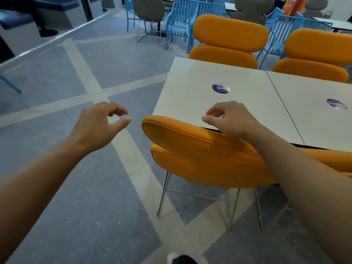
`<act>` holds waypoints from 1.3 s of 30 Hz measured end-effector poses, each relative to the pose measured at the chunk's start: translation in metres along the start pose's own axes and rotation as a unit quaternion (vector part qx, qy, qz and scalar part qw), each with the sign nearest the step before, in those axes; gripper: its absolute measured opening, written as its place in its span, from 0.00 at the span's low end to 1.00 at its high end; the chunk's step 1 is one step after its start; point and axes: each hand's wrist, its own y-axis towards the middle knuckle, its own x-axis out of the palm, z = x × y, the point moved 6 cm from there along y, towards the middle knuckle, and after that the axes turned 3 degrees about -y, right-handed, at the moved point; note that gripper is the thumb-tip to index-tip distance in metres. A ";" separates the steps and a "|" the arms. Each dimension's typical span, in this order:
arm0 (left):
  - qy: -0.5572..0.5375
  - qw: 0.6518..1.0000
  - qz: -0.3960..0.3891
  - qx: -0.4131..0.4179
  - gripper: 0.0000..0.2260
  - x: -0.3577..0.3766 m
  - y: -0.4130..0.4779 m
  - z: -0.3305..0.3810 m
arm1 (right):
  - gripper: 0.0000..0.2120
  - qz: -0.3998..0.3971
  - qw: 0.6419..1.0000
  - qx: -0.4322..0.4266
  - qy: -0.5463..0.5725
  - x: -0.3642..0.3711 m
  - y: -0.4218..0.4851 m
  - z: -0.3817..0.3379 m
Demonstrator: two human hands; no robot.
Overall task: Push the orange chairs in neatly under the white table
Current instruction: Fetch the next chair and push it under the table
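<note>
Two chairs, the far-left chair (pixel 228 35) and the far-right chair (pixel 320 48), sit close against the tabletop's (pixel 190 92) far edge, backs upright. The near chair (pixel 200 157) stands at the near edge by the left corner, its back almost meeting the tabletop but skewed, so we judge it wants squaring. Our right grip (pixel 228 119) hovers over the top of that back, fingers loosely curled, holding nothing; whether the wrist touches we cannot tell. Our left grip (pixel 97 124) hangs beyond the chair's left end, equally loose and empty, likely placed to take that end.
</note>
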 end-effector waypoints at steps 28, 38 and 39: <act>-0.057 0.986 -0.147 -0.062 0.15 0.040 0.284 -0.210 | 0.21 -0.093 0.995 0.006 -0.026 0.124 0.341 -0.112; -0.076 0.975 -0.208 -0.009 0.15 0.076 0.413 -0.279 | 0.26 -0.062 0.996 0.068 -0.005 0.163 0.440 -0.130; -0.080 0.973 -0.215 -0.004 0.15 0.080 0.428 -0.291 | 0.26 -0.054 0.996 0.075 -0.006 0.168 0.453 -0.133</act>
